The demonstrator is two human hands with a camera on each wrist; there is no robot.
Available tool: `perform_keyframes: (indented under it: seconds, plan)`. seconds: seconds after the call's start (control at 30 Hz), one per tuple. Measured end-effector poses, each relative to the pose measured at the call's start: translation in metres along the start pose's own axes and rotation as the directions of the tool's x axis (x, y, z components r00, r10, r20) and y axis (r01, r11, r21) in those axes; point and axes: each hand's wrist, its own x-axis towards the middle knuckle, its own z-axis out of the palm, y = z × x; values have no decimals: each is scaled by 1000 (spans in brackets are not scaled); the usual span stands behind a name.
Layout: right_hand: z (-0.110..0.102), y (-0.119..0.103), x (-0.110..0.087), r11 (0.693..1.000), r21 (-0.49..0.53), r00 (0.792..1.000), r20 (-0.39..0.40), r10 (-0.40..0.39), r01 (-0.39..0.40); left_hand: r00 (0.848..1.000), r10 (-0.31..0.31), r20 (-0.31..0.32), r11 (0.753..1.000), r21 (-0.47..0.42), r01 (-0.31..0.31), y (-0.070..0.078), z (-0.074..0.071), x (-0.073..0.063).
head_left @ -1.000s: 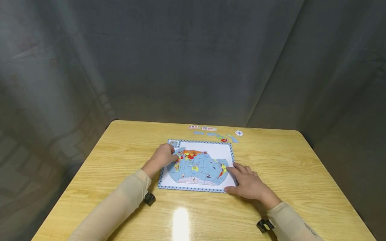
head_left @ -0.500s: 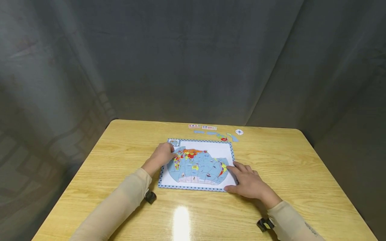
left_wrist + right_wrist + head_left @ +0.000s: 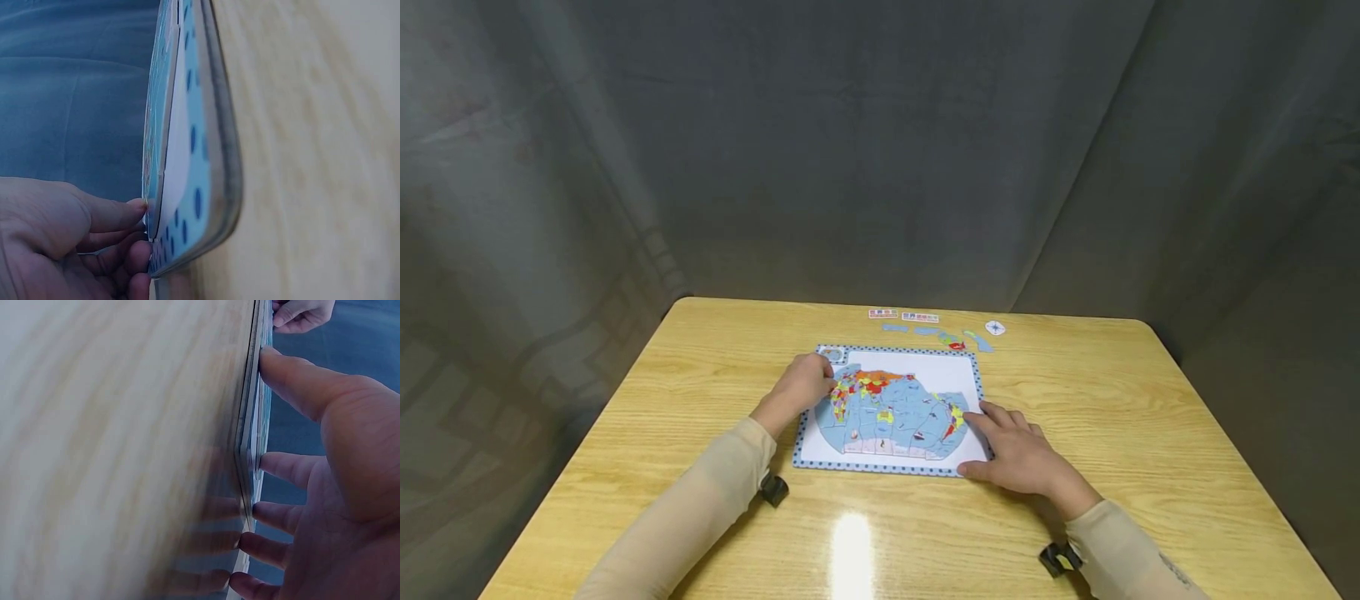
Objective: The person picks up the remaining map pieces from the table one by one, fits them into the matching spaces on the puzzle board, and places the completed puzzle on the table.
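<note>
A world map jigsaw puzzle (image 3: 895, 412) lies on a white board (image 3: 936, 368) with a blue dotted border. My left hand (image 3: 800, 387) is at the map's upper left edge, its thumb and curled fingers pinching a blue puzzle piece (image 3: 154, 215) there; the fingers hide much of that piece. My right hand (image 3: 1017, 450) rests at the board's right side with its fingers spread and fairly straight. In the right wrist view, its thumb (image 3: 294, 375) and fingertips touch the board's edge and the map's rim. White board shows above the map's upper right.
Beyond the board lie several loose blue pieces (image 3: 895, 328), a green and red piece (image 3: 953, 342), a blue piece with a green tip (image 3: 981, 342), a compass piece (image 3: 995, 327) and two label strips (image 3: 920, 317). A grey curtain (image 3: 880, 167) hangs behind the wooden table (image 3: 1112, 400).
My left hand's thumb has drawn slightly back toward the map's upper left edge. My right hand, the board and the loose pieces have stayed in place.
</note>
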Motion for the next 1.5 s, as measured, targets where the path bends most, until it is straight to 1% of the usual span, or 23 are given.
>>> perform_keyframes:
  seconds: [0.17,0.3,0.37,0.5,0.6,0.73,0.83,1.0,1.1,1.27,1.4,1.5]
  plan:
    - [0,0,0,1000,-3,1000,-2,1,-1,1000,13,6,1000,-5,-13,0,0,0]
    - [0,0,1,1000,2,1000,-1,4,-4,1000,5,4,1000,0,-5,2,0,2]
    - [0,0,1,1000,3,1000,0,5,-5,1000,1,-6,1000,-3,-1,5,0,3]
    - [0,-2,0,1000,4,1000,5,7,-7,999,23,-24,1000,-11,-23,15,-1,9]
    - [0,-2,0,1000,7,1000,8,12,-12,999,44,-30,999,-14,-44,24,-1,17]
    - [0,-2,1,1000,3,1000,11,16,-16,997,57,-49,998,-30,-58,33,0,31]
    - [0,-3,1,1000,0,1000,13,19,-19,994,82,-66,996,-39,-84,40,-1,40]
    - [0,-3,1,1000,-1,1000,12,18,-18,990,119,-73,992,-36,-122,51,-1,55]
    - [2,-5,1,1000,-4,1000,13,12,-12,992,114,-52,992,-43,-116,54,0,66]
    - [3,-8,0,1000,-1,1000,17,6,-6,996,85,-1,995,-53,-85,54,4,83]
    - [3,-11,0,1000,8,1000,13,4,-4,996,89,-2,995,-41,-89,54,8,92]
    - [3,-13,-1,1000,9,1000,11,4,-4,995,101,-6,995,-15,-101,54,11,98]
